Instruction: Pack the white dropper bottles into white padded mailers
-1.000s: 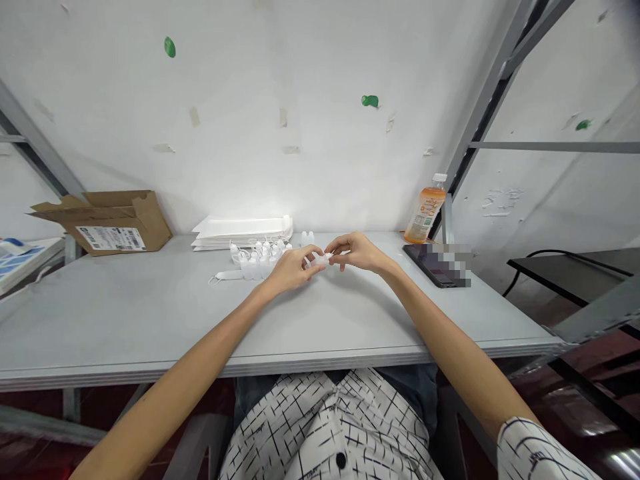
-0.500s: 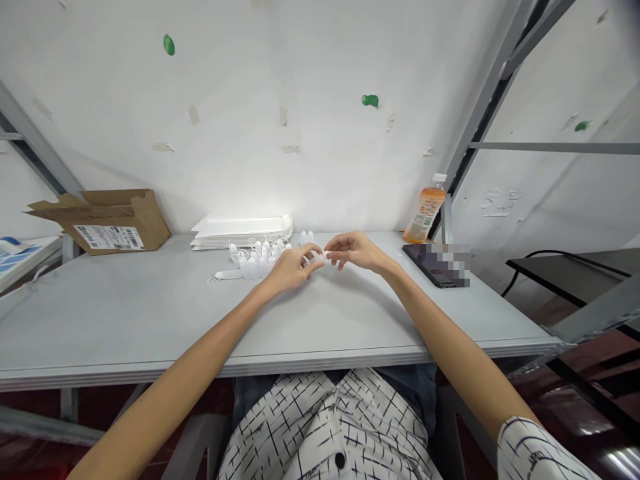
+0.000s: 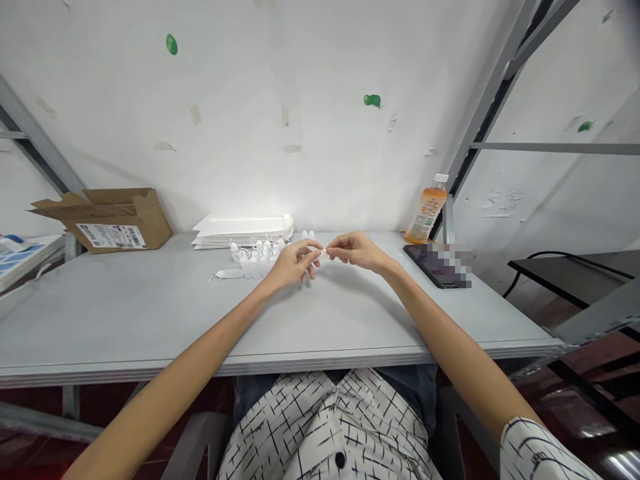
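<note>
My left hand (image 3: 296, 261) and my right hand (image 3: 354, 251) meet fingertip to fingertip above the tabletop, both in a pinch. A tiny white piece (image 3: 323, 253) shows between them, mostly covered by the fingers. Under my right fingers a thin pale string or loop seems to hang, too fine to make out. Just left of and behind my left hand lies a cluster of white plastic pieces (image 3: 256, 257) with thin string loops. Farther back, beyond the fingertips, stand a few more small white pieces (image 3: 308, 235).
White flat sheets or envelopes (image 3: 243, 230) are stacked against the wall. An open cardboard box (image 3: 120, 223) sits at the left. On the right stand an orange drink bottle (image 3: 426, 212) and a dark phone (image 3: 431, 265). The grey table (image 3: 150, 320) ends close to my body.
My left fingers have shifted, with thumb and forefinger now closer together and the other fingers curled lower. The right hand stays almost in place.
</note>
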### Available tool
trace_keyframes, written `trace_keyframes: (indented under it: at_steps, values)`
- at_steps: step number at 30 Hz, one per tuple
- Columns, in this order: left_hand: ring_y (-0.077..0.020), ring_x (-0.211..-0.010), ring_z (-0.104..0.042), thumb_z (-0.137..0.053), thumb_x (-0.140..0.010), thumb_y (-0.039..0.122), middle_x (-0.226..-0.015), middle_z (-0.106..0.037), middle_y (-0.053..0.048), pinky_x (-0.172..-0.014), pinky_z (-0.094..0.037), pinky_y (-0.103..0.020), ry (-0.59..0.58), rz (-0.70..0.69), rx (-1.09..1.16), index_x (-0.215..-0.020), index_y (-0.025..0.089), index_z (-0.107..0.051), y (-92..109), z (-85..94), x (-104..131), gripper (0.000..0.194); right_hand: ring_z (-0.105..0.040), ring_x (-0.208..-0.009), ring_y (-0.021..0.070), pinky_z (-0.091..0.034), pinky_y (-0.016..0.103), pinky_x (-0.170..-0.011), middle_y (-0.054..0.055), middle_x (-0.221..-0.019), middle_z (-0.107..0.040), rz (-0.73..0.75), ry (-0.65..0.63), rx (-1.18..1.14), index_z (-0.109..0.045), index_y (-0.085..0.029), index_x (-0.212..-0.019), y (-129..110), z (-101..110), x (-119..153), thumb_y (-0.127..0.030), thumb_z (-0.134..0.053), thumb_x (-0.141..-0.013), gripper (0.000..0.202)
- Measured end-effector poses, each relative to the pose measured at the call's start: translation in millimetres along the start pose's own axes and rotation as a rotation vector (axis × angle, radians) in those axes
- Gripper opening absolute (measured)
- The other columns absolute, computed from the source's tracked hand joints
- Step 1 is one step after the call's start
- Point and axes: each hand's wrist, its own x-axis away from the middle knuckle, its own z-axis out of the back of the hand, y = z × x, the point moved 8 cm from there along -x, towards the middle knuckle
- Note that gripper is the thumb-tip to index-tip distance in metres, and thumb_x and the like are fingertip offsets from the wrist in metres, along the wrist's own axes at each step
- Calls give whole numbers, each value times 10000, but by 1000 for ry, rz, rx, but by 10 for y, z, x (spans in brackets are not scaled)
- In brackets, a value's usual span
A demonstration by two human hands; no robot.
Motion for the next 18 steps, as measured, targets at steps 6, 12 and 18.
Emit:
trace_keyframes:
  at_steps: [6,12,18]
  values:
    - [-122,-491,-619,-646,-841,527,-738,-626,-16,-359,-466,-204,-6,-8,37,-1080,158,-612,33,-24,9,441,-473,-539,85,-331,249,-496,34,-715,-630,-21,-12,27,-721,-135,-791,19,10,9,-514,-712,-766,379]
    - [-110,-471,-616,-628,-864,504,-739,-606,-6,-358,-454,-192,8,-8,37,-1121,155,-618,50,-7,8,434,-491,-595,107,-369,253,-536,26,-703,-615,13,-37,29,-736,-138,-888,-23,-6,21,-505,-721,-759,389]
    - [-120,-506,-627,-626,-871,463,-727,-615,-8,-372,-465,-187,0,-13,33,-1171,165,-605,63,-14,25,423,-458,-549,101,-357,263,-545,20,-631,-570,34,-36,116,-611,-152,-645,-37,-58,20,-564,-582,-860,465]
